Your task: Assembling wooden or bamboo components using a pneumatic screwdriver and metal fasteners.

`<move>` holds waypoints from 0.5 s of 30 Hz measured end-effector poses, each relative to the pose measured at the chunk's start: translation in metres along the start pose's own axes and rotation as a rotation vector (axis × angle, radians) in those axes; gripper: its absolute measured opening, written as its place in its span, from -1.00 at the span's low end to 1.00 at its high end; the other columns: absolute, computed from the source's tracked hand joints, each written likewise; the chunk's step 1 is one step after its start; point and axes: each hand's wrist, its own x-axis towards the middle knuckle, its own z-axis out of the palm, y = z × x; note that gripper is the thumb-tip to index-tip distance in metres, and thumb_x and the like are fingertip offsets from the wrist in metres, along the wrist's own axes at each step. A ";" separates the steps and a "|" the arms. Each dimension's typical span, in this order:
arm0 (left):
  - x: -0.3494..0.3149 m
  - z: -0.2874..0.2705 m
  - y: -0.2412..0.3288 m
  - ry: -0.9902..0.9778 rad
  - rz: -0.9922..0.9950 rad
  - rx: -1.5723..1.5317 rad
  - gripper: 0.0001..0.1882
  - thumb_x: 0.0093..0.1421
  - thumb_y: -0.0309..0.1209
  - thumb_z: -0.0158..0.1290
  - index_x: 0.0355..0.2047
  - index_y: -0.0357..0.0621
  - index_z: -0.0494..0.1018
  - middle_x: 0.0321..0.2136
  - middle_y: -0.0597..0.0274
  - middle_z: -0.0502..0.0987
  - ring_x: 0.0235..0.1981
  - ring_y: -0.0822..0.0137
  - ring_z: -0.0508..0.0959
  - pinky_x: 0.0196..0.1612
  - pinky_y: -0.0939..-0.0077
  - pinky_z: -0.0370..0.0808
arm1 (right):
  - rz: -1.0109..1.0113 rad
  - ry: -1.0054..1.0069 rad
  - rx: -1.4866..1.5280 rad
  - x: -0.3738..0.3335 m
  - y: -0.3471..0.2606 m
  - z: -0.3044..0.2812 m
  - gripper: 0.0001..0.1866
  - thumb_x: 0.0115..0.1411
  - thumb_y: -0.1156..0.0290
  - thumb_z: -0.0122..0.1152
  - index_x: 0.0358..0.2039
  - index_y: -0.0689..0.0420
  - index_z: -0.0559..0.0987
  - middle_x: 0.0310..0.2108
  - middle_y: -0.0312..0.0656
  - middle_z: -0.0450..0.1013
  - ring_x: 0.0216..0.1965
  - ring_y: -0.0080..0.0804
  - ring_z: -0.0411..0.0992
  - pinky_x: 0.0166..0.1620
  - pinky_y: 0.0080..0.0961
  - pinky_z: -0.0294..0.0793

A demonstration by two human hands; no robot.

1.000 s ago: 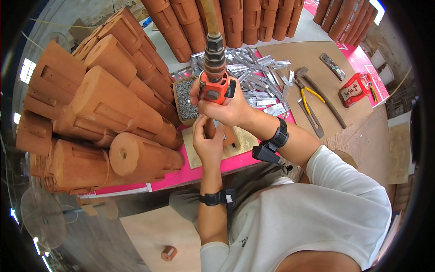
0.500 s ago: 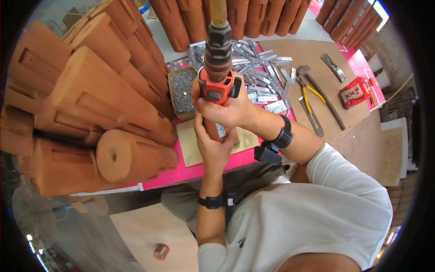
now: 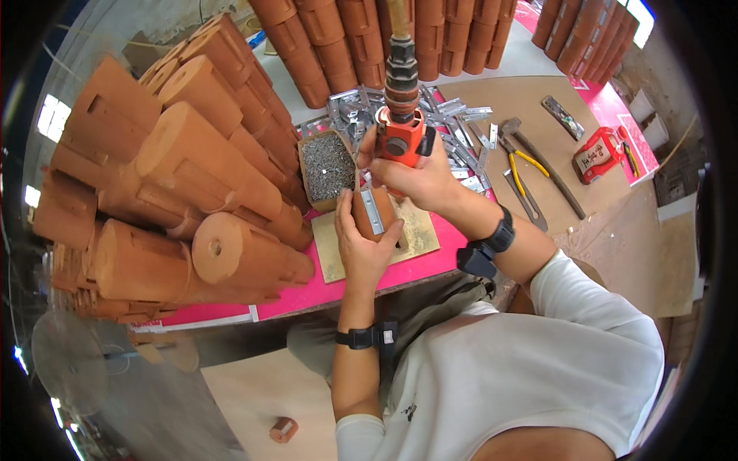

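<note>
My left hand (image 3: 363,260) is wrapped round a short reddish-brown cylinder (image 3: 390,209), thumb on one side and fingers on the other. A silver metal strip (image 3: 373,213) with holes lies in the slot along its upper side. Below is a pale wooden board (image 3: 421,237) at the table's near edge. My right hand (image 3: 425,181) grips a red power screwdriver (image 3: 399,140) just beyond the cylinder; its dark hose fitting points up and away. The tool's tip is hidden behind the hand, so I cannot tell whether it touches the strip.
A box of small screws (image 3: 326,170) stands left of my hands. Loose metal strips (image 3: 461,138) are heaped behind. Stacked brown cylinders (image 3: 207,165) crowd the left. Rightward lie a hammer (image 3: 547,165), yellow-handled pliers (image 3: 516,173) and a red container (image 3: 597,156). Another cylinder piece (image 3: 284,429) lies low down.
The screwdriver and my right hand have shifted away from the cylinder, so more of the metal strip shows. My left hand still holds the cylinder. The whole view has shifted slightly.
</note>
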 end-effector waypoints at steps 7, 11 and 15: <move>0.025 -0.014 0.065 -0.271 0.213 0.583 -0.03 -0.22 -0.23 0.49 0.23 -0.14 0.32 0.17 -0.11 0.30 0.18 -0.09 0.30 0.23 0.05 0.29 | 0.022 -0.005 -0.274 -0.046 0.039 -0.059 -0.71 0.04 0.62 0.20 -0.17 0.18 0.50 -0.31 -0.27 0.52 -0.26 -0.57 0.48 -0.21 -0.50 0.52; 0.036 -0.011 0.071 -0.445 0.181 0.816 0.00 -0.33 -0.23 0.52 0.19 -0.15 0.36 0.09 -0.07 0.36 0.11 -0.08 0.34 0.16 0.02 0.35 | 0.105 0.063 -0.253 -0.069 0.044 -0.070 -0.77 0.03 0.60 0.21 -0.24 0.18 0.52 -0.36 -0.30 0.52 -0.28 -0.57 0.48 -0.17 -0.49 0.51; 0.049 -0.034 0.065 -0.556 0.129 0.804 0.04 -0.32 -0.25 0.53 0.23 -0.18 0.33 0.09 -0.10 0.34 0.08 -0.08 0.39 0.10 0.09 0.47 | 0.079 0.048 -0.202 -0.080 0.058 -0.077 -0.76 0.01 0.58 0.24 -0.25 0.19 0.53 -0.35 -0.29 0.52 -0.30 -0.58 0.48 -0.20 -0.51 0.49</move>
